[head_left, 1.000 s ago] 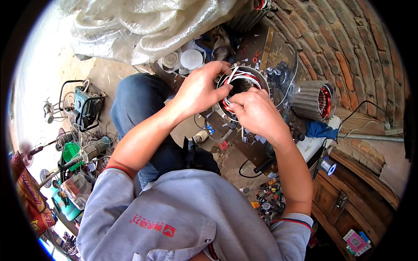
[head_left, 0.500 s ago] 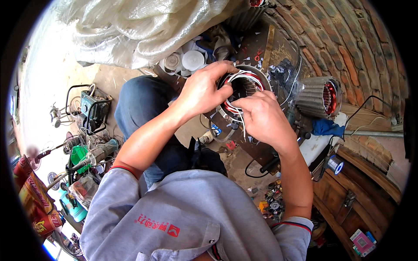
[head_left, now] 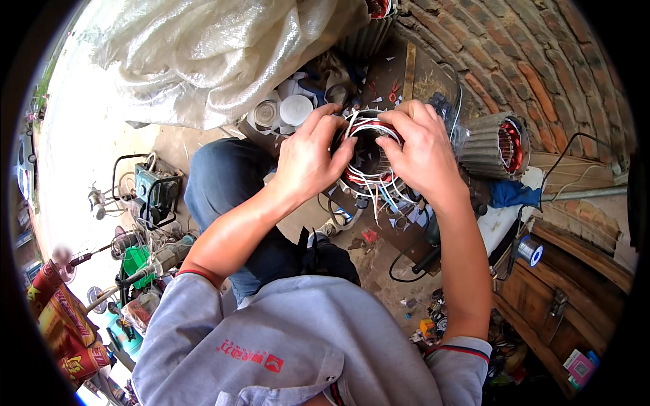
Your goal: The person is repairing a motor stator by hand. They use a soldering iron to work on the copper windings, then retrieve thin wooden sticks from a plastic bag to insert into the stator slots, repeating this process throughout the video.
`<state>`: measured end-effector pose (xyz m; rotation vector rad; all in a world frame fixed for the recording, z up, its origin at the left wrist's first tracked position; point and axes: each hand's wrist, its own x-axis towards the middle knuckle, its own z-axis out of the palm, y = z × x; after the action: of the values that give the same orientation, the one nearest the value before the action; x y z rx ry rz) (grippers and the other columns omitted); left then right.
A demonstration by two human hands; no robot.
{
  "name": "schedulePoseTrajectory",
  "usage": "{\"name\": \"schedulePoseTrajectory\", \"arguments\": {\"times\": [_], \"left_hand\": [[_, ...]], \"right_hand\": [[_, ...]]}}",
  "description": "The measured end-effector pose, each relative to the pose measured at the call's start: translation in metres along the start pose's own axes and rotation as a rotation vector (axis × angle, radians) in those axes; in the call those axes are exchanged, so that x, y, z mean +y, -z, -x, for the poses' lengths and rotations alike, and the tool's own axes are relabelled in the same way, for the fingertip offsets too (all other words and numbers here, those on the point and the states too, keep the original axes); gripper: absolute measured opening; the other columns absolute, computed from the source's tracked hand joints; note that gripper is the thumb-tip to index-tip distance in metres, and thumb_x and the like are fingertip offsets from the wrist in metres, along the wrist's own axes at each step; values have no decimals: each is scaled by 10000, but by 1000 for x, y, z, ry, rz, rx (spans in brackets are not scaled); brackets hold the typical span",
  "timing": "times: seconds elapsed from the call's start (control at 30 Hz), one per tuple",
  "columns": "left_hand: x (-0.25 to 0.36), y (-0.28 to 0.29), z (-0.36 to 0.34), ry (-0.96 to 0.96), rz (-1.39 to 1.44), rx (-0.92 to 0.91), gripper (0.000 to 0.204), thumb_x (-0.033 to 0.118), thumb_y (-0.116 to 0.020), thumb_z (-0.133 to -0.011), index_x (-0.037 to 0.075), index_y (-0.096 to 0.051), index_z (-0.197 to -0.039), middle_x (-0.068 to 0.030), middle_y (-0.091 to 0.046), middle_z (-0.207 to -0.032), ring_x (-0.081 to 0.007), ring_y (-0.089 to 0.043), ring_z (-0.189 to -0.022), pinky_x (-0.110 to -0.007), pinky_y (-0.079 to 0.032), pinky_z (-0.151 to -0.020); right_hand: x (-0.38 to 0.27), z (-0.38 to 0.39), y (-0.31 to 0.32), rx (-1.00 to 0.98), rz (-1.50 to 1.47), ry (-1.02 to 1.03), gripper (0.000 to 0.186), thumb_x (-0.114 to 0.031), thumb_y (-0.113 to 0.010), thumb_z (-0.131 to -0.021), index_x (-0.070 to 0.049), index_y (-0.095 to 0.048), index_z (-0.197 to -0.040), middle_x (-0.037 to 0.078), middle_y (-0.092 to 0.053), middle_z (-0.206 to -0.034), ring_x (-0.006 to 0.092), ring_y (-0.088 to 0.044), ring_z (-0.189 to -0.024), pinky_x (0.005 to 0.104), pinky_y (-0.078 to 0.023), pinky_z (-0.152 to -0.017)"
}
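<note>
A motor stator [head_left: 366, 157] with red-wrapped windings and a dark bore stands end-up on the dark bench in front of me. White lead wires [head_left: 363, 177] loop round its upper rim, and several loose ends hang over the near side. My left hand [head_left: 313, 152] grips the left part of the winding ring, thumb at the inner edge and fingers over the far rim. On the opposite side my right hand [head_left: 421, 145] pinches the windings and wires between thumb and curled fingers. Its fingertips partly hide the wires there.
A second finned stator [head_left: 493, 147] lies to the right by the brick wall [head_left: 535, 74]. White round containers [head_left: 296, 110] stand beyond my left hand. A solder-like wire spool [head_left: 529, 252] is at the right, and a green-framed machine [head_left: 150, 186] sits on the floor at left.
My right hand has moved from the near side of the stator to its far right rim, uncovering the hanging wire ends. My left hand stays on the left rim, slightly shifted.
</note>
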<state>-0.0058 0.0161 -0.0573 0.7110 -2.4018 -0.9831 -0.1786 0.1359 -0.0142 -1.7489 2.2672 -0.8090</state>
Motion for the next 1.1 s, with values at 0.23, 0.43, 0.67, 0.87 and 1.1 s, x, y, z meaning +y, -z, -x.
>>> {"name": "schedulePoseTrajectory", "arguments": {"times": [0.23,0.43,0.67,0.87,1.1], "left_hand": [[3,1,6,6,8,-4,370,193,-781,-860,21,-629,-1150,-182,-625,-1321,-342,-707,-991,-387,-588,-774],[5,5,7,37,100,-55,389,208,-749,-871,12,-609,-1176,-200,-606,-1316,-383,-690,-1020,-434,-588,-804],[-7,12,6,-19,176,-108,410,151,-806,-836,7,-591,-1154,-226,-607,-1290,-376,-677,-1057,-409,-578,-810],[-16,18,-2,-88,206,-184,395,136,-827,-823,-25,-584,-1091,-251,-634,-1210,-349,-682,-1036,-388,-571,-850],[-19,17,-13,-148,199,-191,394,147,-836,-810,-28,-596,-1067,-245,-639,-1146,-340,-707,-941,-379,-600,-749]], "right_hand": [[3,-7,-10,-5,44,-25,272,-113,-784,-777,-46,-715,-1031,128,-608,-1061,332,-566,-1071,442,-446,-954],[9,6,9,92,-96,-135,300,-47,-803,-744,-13,-688,-1019,134,-607,-1079,334,-586,-1042,423,-470,-919],[4,30,17,159,-213,-282,288,-34,-814,-736,-3,-701,-999,139,-646,-1054,324,-612,-964,402,-498,-850],[8,36,2,169,-283,-384,282,-12,-823,-730,-1,-714,-990,133,-649,-1044,301,-617,-947,383,-512,-822],[4,8,5,42,-223,-305,316,-99,-819,-741,-39,-738,-1041,170,-609,-1201,357,-572,-1080,460,-475,-920]]}}
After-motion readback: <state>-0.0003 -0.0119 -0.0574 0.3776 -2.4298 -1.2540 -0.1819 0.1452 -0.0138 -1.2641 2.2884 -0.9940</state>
